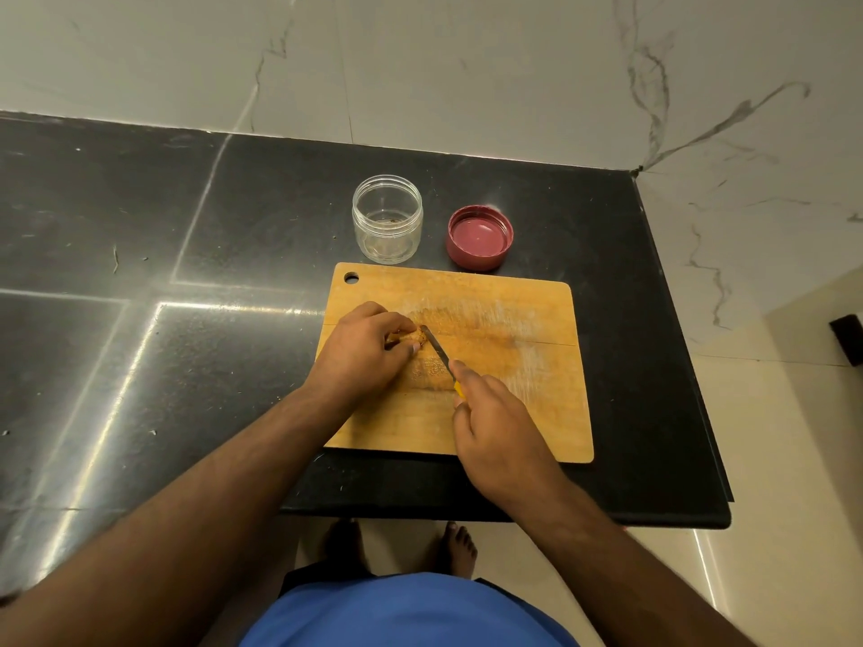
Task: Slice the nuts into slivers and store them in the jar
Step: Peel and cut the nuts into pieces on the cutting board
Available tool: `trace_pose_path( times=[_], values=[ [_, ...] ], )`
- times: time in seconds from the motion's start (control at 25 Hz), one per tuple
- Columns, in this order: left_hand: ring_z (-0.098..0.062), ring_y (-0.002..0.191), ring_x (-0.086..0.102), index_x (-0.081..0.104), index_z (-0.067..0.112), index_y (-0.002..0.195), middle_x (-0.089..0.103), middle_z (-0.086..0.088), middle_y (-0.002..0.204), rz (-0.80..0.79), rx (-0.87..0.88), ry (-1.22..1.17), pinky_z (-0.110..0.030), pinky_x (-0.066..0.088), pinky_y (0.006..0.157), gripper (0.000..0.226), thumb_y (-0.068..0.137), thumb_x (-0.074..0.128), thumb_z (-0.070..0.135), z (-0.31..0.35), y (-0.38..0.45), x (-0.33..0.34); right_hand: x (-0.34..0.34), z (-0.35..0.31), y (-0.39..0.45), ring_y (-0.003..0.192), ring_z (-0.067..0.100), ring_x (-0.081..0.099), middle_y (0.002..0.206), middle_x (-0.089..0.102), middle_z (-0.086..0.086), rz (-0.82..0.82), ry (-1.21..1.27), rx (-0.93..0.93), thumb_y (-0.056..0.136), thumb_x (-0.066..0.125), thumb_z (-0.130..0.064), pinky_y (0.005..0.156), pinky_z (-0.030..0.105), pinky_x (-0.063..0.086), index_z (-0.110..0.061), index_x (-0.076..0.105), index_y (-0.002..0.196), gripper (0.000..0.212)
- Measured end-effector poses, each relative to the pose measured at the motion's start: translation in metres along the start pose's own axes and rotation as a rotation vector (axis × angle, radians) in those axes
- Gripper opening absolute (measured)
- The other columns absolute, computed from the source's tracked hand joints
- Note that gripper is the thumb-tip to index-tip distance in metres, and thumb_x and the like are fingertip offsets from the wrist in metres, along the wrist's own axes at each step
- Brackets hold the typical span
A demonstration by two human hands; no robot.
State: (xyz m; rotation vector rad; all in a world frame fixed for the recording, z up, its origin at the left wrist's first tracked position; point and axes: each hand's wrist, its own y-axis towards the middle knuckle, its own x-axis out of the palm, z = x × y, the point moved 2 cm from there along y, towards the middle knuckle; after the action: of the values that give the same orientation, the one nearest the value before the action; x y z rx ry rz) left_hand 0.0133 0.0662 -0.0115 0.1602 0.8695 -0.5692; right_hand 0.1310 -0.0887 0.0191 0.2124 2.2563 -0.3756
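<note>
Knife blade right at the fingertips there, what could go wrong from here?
The yellow-handled knife cuts the small brown nut right beside the left hand's pinching fingertips; a slip could nick them. The nut may also skid across the wooden cutting board.
</note>
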Motion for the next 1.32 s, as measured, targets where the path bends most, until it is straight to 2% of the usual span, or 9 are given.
trace_pose_path(
  times=[0.16,0.24,0.52,0.64,1.0,1.24,1.32],
  values=[
    [-0.010,0.102,0.054,0.070,0.022,0.122,0.058,0.005,0.116,-0.006,-0.002,-0.002,-0.024,0.045,0.085,0.032,0.092,0.069,0.033,0.001,0.001,-0.001,0.002,-0.002,0.001,0.095,0.010,0.050,0.120,0.048,-0.004,-0.011,-0.059,-0.011,0.105,0.035,-0.024,0.081,0.030,0.047,-0.027,0.023,0.156,0.052],
    [-0.009,0.101,0.053,0.069,0.022,0.123,0.058,0.005,0.116,-0.007,0.004,0.001,-0.023,0.044,0.085,0.032,0.092,0.069,0.032,0.001,0.001,-0.001,0.001,-0.004,0.002,0.094,0.011,0.050,0.121,0.047,-0.004,-0.020,-0.085,-0.014,0.105,0.034,-0.024,0.081,0.031,0.048,-0.027,0.022,0.156,0.052],
    [-0.006,0.100,0.050,0.069,0.022,0.124,0.058,0.005,0.118,-0.014,0.017,0.023,-0.020,0.041,0.084,0.032,0.093,0.068,0.030,0.002,0.003,0.000,-0.003,-0.009,0.019,0.110,0.017,0.051,0.131,0.048,0.000,-0.076,-0.115,-0.008,0.104,0.033,-0.023,0.092,0.034,0.048,-0.027,0.022,0.156,0.053],
    [-0.007,0.099,0.050,0.069,0.022,0.123,0.058,0.005,0.116,-0.005,0.016,0.028,-0.021,0.041,0.082,0.032,0.093,0.068,0.032,0.002,0.002,0.000,0.000,-0.010,0.021,0.111,0.019,0.052,0.131,0.049,0.002,-0.090,-0.125,0.000,0.104,0.033,-0.021,0.092,0.035,0.048,-0.027,0.021,0.156,0.053],
    [-0.007,0.098,0.052,0.069,0.022,0.124,0.054,0.010,0.109,-0.001,0.004,0.040,-0.021,0.041,0.081,0.034,0.093,0.067,0.035,0.003,0.000,0.000,0.011,-0.007,-0.002,0.110,0.009,0.050,0.135,0.049,-0.003,-0.029,-0.021,0.012,0.105,0.035,-0.022,0.093,0.030,0.048,-0.028,0.022,0.155,0.052],
    [-0.009,0.101,0.054,0.068,0.023,0.121,0.059,0.007,0.114,-0.039,0.016,0.031,-0.022,0.043,0.083,0.030,0.092,0.069,0.032,0.003,0.002,-0.003,-0.001,-0.007,0.009,0.127,0.013,0.048,0.146,0.047,0.000,-0.011,0.069,0.029,0.104,0.038,-0.020,0.106,0.027,0.040,-0.023,0.029,0.154,0.051],
    [-0.011,0.102,0.055,0.066,0.022,0.118,0.060,0.007,0.111,-0.049,0.022,0.027,-0.022,0.042,0.079,0.028,0.092,0.069,0.031,0.003,0.001,-0.002,-0.009,-0.005,0.008,0.121,0.014,0.054,0.145,0.050,0.000,0.043,0.127,0.016,0.103,0.041,-0.019,0.100,0.026,0.043,-0.023,0.033,0.153,0.050]
  ],
)
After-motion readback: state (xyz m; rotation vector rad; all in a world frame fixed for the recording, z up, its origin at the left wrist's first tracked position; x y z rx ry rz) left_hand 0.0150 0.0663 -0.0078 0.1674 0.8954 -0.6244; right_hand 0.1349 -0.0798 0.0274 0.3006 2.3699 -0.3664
